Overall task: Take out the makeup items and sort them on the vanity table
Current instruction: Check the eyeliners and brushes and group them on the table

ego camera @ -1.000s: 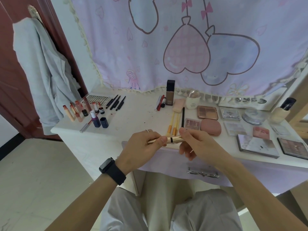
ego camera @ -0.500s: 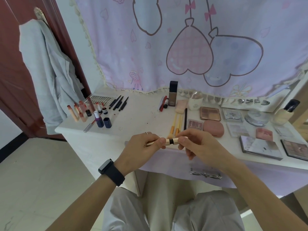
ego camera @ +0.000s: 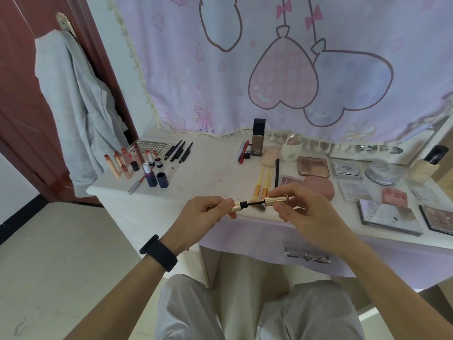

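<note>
Gold mascara (ego camera: 255, 204), closed a moment ago, is now coming apart: left hand (ego camera: 203, 217) is gripping the tube (ego camera: 235, 206), right hand (ego camera: 311, 214) is pinching the cap (ego camera: 277, 200), so sorting it is probably waiting.

A grey jacket (ego camera: 73, 106) hangs on the brown door (ego camera: 22, 99) beside a heart-printed curtain (ego camera: 245, 57)

Table (ego camera: 201, 173), left end: lipsticks (ego camera: 122, 163) clustered — pencils (ego camera: 179, 150) just behind, to their right.
Table, back middle: bottle (ego camera: 259, 137), brushes (ego camera: 263, 180) before it.
Table, right half: palettes (ego camera: 313, 166) side by side, jar (ego camera: 382, 173) among them.
Behind table: curtain (ego camera: 269, 57).
Left of table: jacket (ego camera: 73, 106) on door (ego camera: 19, 94).
Before table edge: left hand (ego camera: 203, 217) with tube (ego camera: 236, 206), right hand (ego camera: 308, 214) with cap (ego camera: 277, 200) — tube left of cap, apart.
</note>
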`<act>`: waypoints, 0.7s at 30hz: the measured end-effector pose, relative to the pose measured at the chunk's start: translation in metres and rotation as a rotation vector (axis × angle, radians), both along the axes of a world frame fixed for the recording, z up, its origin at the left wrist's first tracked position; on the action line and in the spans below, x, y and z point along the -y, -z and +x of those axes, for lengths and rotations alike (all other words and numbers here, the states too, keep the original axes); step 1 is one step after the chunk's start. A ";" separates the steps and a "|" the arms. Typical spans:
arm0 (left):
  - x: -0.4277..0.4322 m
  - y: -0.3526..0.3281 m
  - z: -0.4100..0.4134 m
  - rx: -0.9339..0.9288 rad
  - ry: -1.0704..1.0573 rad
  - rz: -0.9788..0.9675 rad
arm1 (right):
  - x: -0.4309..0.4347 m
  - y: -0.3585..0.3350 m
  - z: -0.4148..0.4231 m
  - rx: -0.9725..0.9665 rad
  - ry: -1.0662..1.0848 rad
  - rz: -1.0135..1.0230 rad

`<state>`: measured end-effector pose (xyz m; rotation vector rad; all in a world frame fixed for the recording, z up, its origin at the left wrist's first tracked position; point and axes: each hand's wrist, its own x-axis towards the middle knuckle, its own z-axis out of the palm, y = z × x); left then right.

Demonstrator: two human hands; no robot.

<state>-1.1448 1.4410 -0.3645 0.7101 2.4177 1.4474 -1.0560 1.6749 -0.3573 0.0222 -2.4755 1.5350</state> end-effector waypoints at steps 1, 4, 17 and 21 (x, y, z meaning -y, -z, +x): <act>0.001 0.000 0.000 0.001 0.004 0.000 | 0.000 0.000 0.000 0.000 0.000 0.005; 0.002 0.000 -0.002 0.008 0.024 0.002 | -0.002 0.002 0.002 0.003 -0.005 0.018; 0.009 0.005 -0.003 0.153 0.146 0.012 | -0.009 0.023 0.006 -0.009 0.019 -0.094; 0.025 0.006 -0.013 0.211 0.147 -0.007 | -0.027 0.024 0.012 -0.034 0.083 -0.117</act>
